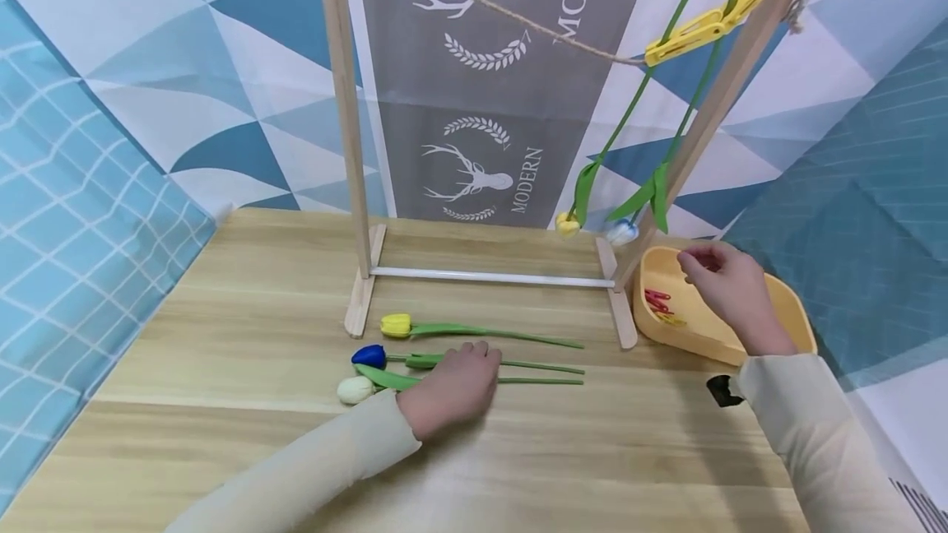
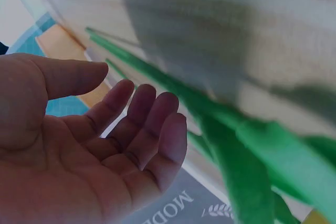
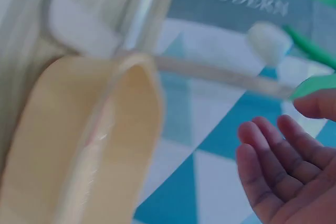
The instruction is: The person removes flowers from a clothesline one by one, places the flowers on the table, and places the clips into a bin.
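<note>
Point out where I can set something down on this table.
Two patches of the wooden table are bare: left of the three loose flowers and rack, and the near stretch between the sleeves. The middle is crowded by the flowers and left hand; the right side by the yellow bin and right hand.

wood-grain table (image 1: 222, 352) before a blue-and-white geometric backdrop (image 1: 285, 64)
a deer-printed gray panel (image 1: 429, 89) runs down its middle; blue tile-patterned sheeting (image 1: 89, 179) lines the left side.
</note>
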A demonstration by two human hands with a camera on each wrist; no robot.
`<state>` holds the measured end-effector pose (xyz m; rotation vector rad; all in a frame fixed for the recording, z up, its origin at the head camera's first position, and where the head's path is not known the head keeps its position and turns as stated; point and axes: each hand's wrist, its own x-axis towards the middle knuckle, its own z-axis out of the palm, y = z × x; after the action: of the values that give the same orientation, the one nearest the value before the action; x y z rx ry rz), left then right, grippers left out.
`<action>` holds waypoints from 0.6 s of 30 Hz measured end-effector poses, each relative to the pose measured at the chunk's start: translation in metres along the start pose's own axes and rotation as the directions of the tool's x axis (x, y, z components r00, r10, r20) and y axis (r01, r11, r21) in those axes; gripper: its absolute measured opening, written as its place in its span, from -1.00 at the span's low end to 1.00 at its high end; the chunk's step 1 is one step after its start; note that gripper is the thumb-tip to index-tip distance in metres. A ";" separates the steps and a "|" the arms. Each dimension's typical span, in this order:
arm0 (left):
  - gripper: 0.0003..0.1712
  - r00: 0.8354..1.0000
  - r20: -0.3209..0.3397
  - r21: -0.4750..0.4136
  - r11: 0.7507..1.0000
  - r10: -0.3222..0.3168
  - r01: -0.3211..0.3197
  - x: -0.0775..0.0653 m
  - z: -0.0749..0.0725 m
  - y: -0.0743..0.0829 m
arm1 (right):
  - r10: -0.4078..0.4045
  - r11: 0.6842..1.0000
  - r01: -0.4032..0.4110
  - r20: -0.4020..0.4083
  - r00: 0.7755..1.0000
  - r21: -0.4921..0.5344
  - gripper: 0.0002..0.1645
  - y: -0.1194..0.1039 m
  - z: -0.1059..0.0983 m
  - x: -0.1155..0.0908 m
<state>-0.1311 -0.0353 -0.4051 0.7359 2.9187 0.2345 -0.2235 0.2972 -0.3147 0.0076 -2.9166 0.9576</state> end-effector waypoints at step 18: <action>-0.84 0.964 -0.264 -0.267 0.960 0.006 -0.079 0.023 -0.069 -0.011 | -0.178 0.949 0.245 -0.303 0.936 0.199 -0.55 -0.086 -0.018 0.004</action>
<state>-0.1670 -0.0417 -0.3411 0.7741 3.0166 0.7825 -0.2240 0.2387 -0.2494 0.1818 -2.4710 1.1517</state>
